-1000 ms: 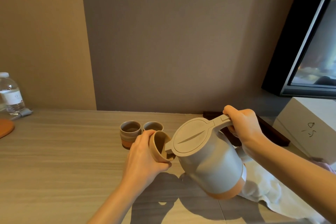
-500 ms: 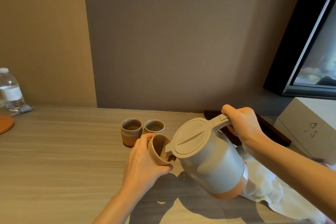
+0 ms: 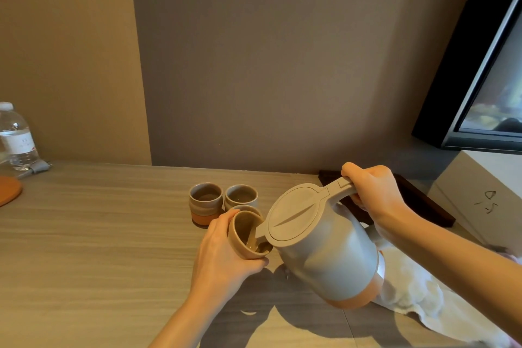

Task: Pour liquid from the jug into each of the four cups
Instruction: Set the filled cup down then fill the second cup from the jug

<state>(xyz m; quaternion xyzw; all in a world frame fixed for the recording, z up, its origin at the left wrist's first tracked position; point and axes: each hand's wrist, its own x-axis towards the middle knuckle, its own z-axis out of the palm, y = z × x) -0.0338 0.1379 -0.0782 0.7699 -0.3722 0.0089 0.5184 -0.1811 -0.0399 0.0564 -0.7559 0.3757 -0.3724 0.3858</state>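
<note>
**Mei:** Fingers [image 3: 254,264] of the left hand [image 3: 223,257] are wrapped around a tan cup [image 3: 245,234], holding it lifted and tilted toward the jug [image 3: 324,248]. Do you see the right hand [image 3: 375,195]?

**Jon:** Yes. It is closed around the jug's handle [image 3: 339,189], thumb on top. The jug is in the air, leaned to the left, and its spout [image 3: 261,234] reaches inside the mouth of the cup. Some liquid already lies in the bottom of the cup.

**Mei:** Where are the other cups?

**Jon:** Two cups stand upright on the counter [image 3: 99,234] behind the left hand: a grey one with orange base [image 3: 204,203] and, just beside it, a paler one [image 3: 241,196]. A rim of a fourth cup [image 3: 248,208] shows behind the held one, I think, but it is mostly hidden.

**Mei:** What can go wrong now?

**Jon:** In my judgement, the held cup is tilted quite much. If the level rises, liquid can run over the low edge onto the fingers and the counter. Also, if the jug tips more suddenly, the lid [image 3: 296,212] could let out a fast stream which the small cup cannot take.

**Mei:** And the white cloth [image 3: 409,285]?

**Jon:** It lies under the jug's base side, too far right to catch a spill at the cup.
</note>
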